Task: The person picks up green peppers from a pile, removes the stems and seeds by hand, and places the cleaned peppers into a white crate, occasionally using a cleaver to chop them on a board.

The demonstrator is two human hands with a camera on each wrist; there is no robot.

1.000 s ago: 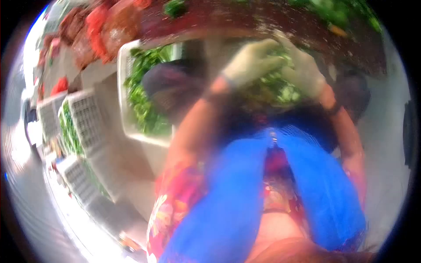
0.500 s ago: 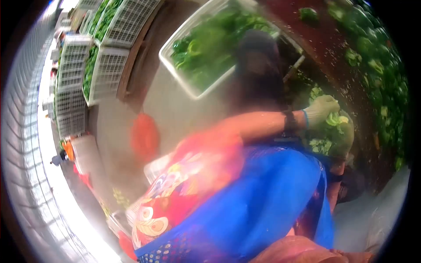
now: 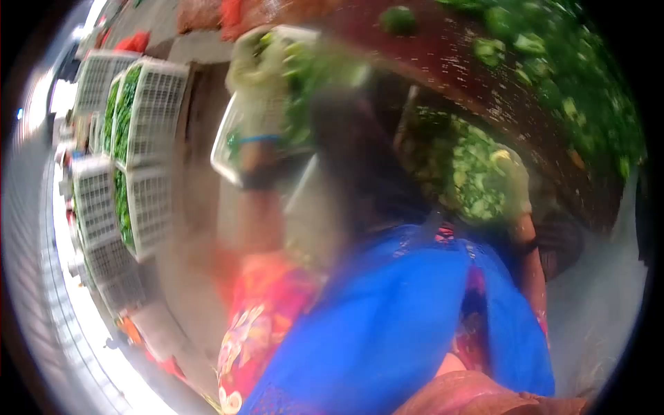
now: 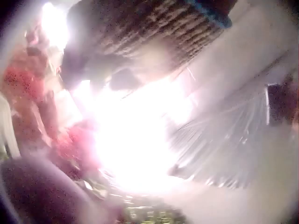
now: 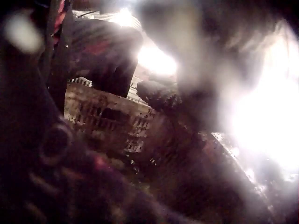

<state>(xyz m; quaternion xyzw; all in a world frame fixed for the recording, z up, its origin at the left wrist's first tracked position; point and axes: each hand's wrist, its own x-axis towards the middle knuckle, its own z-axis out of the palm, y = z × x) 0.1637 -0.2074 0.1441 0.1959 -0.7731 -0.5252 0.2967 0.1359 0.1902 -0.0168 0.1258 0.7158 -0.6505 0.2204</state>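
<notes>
Stretched out over a white crate (image 3: pixel 223 149) of green vegetables (image 3: pixel 311 86), my gloved left hand (image 3: pixel 257 69) has spread, curved fingers at the crate's far end. Blur hides any small item between them. In the left wrist view the ribbed glove (image 4: pixel 149 42) fills the top, its fingertips lost in glare. My gloved right hand (image 3: pixel 513 181) is beside a heap of pale green pieces (image 3: pixel 477 176), with a small yellowish spot at its fingertips; whether it grips anything cannot be made out. The right wrist view is dark and blurred.
A dark red surface (image 3: pixel 443 59) holding many green vegetables (image 3: pixel 581 90) runs along the upper right. White crates (image 3: pixel 155 117) of greens stand stacked at left. A dark-covered leg (image 3: pixel 353 145) lies between the near crate and the heap. Orange-red sacks (image 3: pixel 277 10) sit at the top.
My left hand has moved left from the pale green heap, where both hands were together, to the white crate. My right hand has stayed by the heap. The head view has turned.
</notes>
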